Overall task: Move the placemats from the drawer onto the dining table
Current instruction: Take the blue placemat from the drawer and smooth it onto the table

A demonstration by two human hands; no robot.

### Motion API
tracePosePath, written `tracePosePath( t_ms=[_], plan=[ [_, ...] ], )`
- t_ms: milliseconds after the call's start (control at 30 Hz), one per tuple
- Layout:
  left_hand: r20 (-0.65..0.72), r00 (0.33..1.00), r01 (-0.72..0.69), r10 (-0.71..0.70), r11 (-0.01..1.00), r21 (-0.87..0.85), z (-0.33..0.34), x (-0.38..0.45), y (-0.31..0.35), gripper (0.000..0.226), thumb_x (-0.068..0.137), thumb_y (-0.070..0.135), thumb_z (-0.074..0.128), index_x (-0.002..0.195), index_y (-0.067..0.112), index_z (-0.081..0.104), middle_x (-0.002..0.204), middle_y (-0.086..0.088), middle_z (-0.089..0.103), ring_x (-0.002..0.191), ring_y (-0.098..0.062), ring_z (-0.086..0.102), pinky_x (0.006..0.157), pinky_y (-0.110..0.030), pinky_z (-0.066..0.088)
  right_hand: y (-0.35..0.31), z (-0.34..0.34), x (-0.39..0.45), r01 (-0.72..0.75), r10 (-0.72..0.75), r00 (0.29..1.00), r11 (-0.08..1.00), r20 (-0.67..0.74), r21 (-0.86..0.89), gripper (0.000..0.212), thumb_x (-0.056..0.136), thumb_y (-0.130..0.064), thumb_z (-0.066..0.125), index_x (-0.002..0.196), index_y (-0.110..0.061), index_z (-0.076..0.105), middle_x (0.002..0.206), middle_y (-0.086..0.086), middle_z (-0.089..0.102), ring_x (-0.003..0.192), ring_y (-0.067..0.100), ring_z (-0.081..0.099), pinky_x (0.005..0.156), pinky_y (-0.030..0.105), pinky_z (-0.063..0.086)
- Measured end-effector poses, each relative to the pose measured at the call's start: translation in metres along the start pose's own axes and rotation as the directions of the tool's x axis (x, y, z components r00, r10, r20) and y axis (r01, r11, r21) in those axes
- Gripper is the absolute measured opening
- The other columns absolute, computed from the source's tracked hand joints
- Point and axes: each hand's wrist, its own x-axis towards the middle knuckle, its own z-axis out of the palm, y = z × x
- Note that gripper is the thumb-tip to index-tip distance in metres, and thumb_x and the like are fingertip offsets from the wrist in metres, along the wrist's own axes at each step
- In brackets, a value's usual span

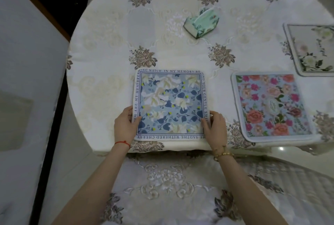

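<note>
Cream embroidered cloth covers the counter (112, 47), which fills most of the head view, with a green tissue box (202, 22) near its middle. Three placemats already lie on it: a blue floral placemat (170, 102) with a lettered border at the near edge, a pink rose placemat (271, 105) well to its right, and a white rose placemat (314, 49) farther right, cut off by the frame edge. The left hand (124, 125) pinches the blue mat's near left edge, thumb on top; the right hand (215, 127) holds the near right edge the same way. The mat lies flat and roughly square to the counter edge, so this looks like the laying-down or straightening step for this mat. The next move likely calls for letting go with both hands without dragging the mat askew. The drawer is out of view, so whether more mats remain cannot be told.
</note>
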Motion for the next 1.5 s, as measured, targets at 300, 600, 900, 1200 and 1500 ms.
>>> tracePosePath(
  t_ms=[300, 600, 900, 1200, 1500],
  plan=[
    [-0.049, 0.967, -0.227, 0.251, 0.931, 0.285, 0.008, 0.033, 0.006, 0.042, 0.094, 0.022, 0.054, 0.134, 0.012, 0.048, 0.132, -0.007, 0.054, 0.120, -0.024, 0.048, 0.097, -0.033, 0.040, -0.028, 0.006, 0.046, 0.245, -0.272, 0.959, 0.938, -0.080, -0.246, 0.045, 0.092, -0.022, 0.057, 0.132, -0.005, 0.046, 0.135, 0.017, 0.048, 0.131, 0.034, 0.037, 0.112, 0.046, 0.030],
    [0.260, 0.851, -0.524, 0.457, 0.780, 0.343, 0.052, 0.134, 0.062, 0.048, 0.095, 0.022, 0.051, 0.140, 0.009, 0.042, 0.146, -0.012, 0.043, 0.136, -0.027, 0.037, 0.115, -0.035, 0.026, -0.102, 0.059, 0.146, 0.534, -0.470, 0.825, 0.830, 0.315, -0.160, 0.053, 0.101, -0.029, 0.038, 0.148, -0.007, 0.026, 0.157, 0.010, 0.023, 0.146, 0.026, 0.012, 0.120, 0.043, 0.011],
    [0.307, 0.828, -0.561, 0.469, 0.696, 0.447, 0.060, 0.147, 0.041, 0.056, 0.100, 0.038, 0.040, 0.148, 0.013, 0.028, 0.156, -0.004, 0.026, 0.145, -0.020, 0.018, 0.120, -0.037, 0.015, -0.070, 0.058, 0.156, 0.517, -0.442, 0.834, 0.835, 0.331, -0.187, 0.058, 0.102, -0.041, 0.032, 0.152, -0.016, 0.016, 0.159, 0.001, 0.015, 0.147, 0.014, 0.007, 0.121, 0.033, 0.006],
    [0.216, 0.904, -0.426, 0.370, 0.731, 0.532, 0.023, 0.134, 0.014, 0.063, 0.099, 0.041, 0.040, 0.148, 0.005, 0.023, 0.157, -0.011, 0.021, 0.146, -0.026, 0.014, 0.120, -0.035, 0.006, -0.028, 0.017, 0.139, 0.298, -0.248, 0.948, 0.912, 0.199, -0.282, 0.060, 0.102, -0.039, 0.031, 0.151, -0.010, 0.015, 0.160, 0.006, 0.014, 0.147, 0.020, 0.006, 0.121, 0.035, 0.002],
    [0.420, 0.797, -0.597, 0.434, 0.671, 0.440, 0.072, 0.092, 0.041, 0.061, 0.101, 0.037, 0.036, 0.151, 0.010, 0.015, 0.160, -0.006, 0.012, 0.148, -0.018, 0.004, 0.121, -0.032, 0.006, -0.078, 0.066, 0.098, 0.531, -0.439, 0.801, 0.834, 0.407, -0.147, 0.062, 0.100, -0.042, 0.026, 0.151, -0.009, 0.015, 0.159, 0.006, 0.014, 0.147, 0.021, 0.007, 0.120, 0.042, 0.012]
  ],
)
